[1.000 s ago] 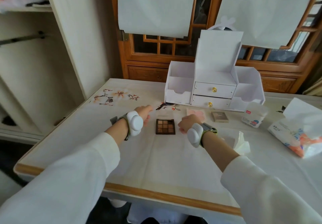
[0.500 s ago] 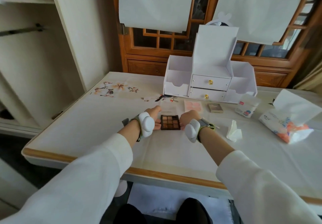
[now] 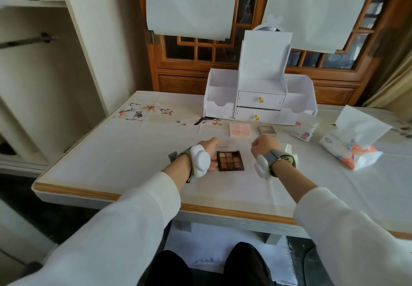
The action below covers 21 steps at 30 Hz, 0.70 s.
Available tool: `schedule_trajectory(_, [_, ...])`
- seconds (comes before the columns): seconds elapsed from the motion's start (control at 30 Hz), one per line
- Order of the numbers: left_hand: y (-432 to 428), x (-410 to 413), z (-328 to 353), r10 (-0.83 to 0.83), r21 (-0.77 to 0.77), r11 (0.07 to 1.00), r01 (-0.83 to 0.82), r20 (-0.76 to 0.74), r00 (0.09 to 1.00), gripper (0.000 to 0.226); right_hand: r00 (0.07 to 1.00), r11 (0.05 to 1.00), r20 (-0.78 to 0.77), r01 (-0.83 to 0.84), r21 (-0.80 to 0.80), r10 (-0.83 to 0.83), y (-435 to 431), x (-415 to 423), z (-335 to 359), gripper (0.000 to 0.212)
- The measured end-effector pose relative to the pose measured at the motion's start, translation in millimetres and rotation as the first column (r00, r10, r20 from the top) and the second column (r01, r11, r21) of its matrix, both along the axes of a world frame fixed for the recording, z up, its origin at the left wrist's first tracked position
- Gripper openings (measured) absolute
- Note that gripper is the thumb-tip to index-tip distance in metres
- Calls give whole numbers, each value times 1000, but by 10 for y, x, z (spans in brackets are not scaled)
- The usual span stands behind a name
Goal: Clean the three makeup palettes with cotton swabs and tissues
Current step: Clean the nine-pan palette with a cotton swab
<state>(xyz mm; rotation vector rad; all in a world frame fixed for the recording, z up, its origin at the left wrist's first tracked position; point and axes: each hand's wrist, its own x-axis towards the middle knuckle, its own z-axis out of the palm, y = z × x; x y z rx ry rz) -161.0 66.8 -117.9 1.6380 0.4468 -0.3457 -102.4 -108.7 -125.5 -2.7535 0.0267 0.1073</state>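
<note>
A brown eyeshadow palette (image 3: 230, 160) lies open on the table, its clear lid flat behind it. My left hand (image 3: 209, 151) grips its left edge, thumb at the lid's corner. My right hand (image 3: 264, 146) is curled into a fist to the right of the palette, not touching it; its palm side is hidden. A pink palette (image 3: 240, 129) and a small beige palette (image 3: 266, 130) lie farther back. A cotton swab pack (image 3: 304, 128) and a tissue pack (image 3: 353, 149) sit to the right. A crumpled tissue (image 3: 289, 148) shows behind my right wrist.
A white drawer organizer (image 3: 259, 98) stands at the back of the table (image 3: 138, 152), against a wooden window frame. A white cabinet stands to the left. The table's wooden front edge runs just below my forearms.
My right hand has moved off to the right, away from the palette. My left hand stays at the palette's left edge. The camera has pulled back and tilted down.
</note>
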Motion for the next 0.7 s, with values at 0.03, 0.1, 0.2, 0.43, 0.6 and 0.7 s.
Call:
schedule_trajectory(0.03, [12, -2, 6, 10, -5, 1000, -10, -2, 1000, 39, 1000, 1000, 24, 8, -28, -7, -50, 11, 23, 22])
schedule_trajectory(0.1, [36, -2, 12, 27, -6, 1000, -27, -4, 1000, 37, 999, 997, 34, 3, -73, 0, -133, 36, 49, 13])
schedule_trajectory(0.2, [55, 7, 3, 33, 0, 999, -33, -3, 999, 43, 999, 992, 34, -11, -125, 15, -185, 105, 24, 20])
schedule_trajectory(0.43, [127, 11, -140, 92, 79, 992, -98, 70, 993, 17, 996, 948, 63, -36, -316, 59, -155, 120, -126, 22])
schedule_trajectory(0.6, [160, 5, -138, 58, 63, 996, -65, 103, 993, 10, 997, 958, -45, -79, -276, 69, -124, 129, -53, 24])
schedule_trajectory(0.7, [122, 0, -100, 1, 79, 997, -12, 135, 991, 13, 998, 987, -58, -45, -152, 36, -76, 113, -5, 28])
